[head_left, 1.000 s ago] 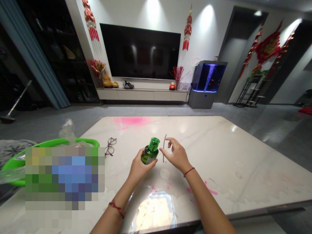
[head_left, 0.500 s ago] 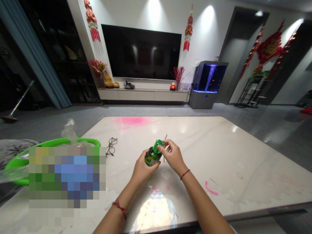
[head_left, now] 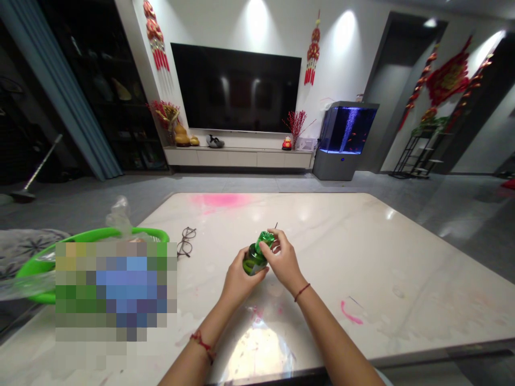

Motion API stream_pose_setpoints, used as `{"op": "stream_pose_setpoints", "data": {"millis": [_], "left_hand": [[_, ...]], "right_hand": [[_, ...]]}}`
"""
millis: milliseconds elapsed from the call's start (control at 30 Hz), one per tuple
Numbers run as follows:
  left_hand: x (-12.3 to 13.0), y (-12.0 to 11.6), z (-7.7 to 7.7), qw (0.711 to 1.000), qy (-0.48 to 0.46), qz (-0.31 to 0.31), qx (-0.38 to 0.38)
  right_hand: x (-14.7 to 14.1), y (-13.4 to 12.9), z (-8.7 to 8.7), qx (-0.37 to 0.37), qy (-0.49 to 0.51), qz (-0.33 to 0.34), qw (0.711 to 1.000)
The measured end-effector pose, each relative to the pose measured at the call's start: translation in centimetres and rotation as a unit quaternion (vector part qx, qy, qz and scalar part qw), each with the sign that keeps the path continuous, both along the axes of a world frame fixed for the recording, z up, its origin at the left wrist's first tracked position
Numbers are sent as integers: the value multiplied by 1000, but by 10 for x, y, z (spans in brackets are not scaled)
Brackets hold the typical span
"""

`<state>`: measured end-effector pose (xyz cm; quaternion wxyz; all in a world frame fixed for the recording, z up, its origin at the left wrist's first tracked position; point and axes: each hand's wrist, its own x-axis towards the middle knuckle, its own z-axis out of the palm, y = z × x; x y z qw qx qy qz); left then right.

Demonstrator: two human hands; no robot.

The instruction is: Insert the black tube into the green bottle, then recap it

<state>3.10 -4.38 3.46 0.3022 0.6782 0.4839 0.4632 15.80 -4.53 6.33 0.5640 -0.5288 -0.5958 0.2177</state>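
Note:
A dark green bottle (head_left: 253, 261) with a shiny green cap (head_left: 265, 239) is held tilted over the middle of the pale table (head_left: 322, 225). My left hand (head_left: 238, 276) wraps round the bottle's body. The thumb and fingers of my right hand (head_left: 284, 257) grip the green cap at the top. Whether the cap is seated on the bottle or loose cannot be made out. Part of a thin dark stick (head_left: 276, 225) shows just behind my right hand.
Eyeglasses (head_left: 186, 242) lie left of my hands. A green basket (head_left: 30, 268) with plastic bags stands at the left, partly covered by a blurred patch. Pink stains mark the table. Beyond it are a television (head_left: 237, 88) and a lit fish tank (head_left: 348, 128).
The view has shifted slightly. My right fingers and the green cap have turned a little, and the cap now looks wider. Both hands keep their hold.

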Motion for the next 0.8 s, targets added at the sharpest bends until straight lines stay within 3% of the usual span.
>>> {"op": "stream_pose_setpoints", "data": {"millis": [200, 433, 800], "left_hand": [[-1, 0, 0, 999, 17, 28, 13], [1, -3, 3, 1000, 16, 15, 18], [-7, -3, 16, 992, -11, -101, -73]], "right_hand": [[-3, -3, 0, 2, -11, -1, 1000], [-7, -3, 2, 10, -40, -84, 996], [14, 5, 1, -22, 41, 71, 996]]}}
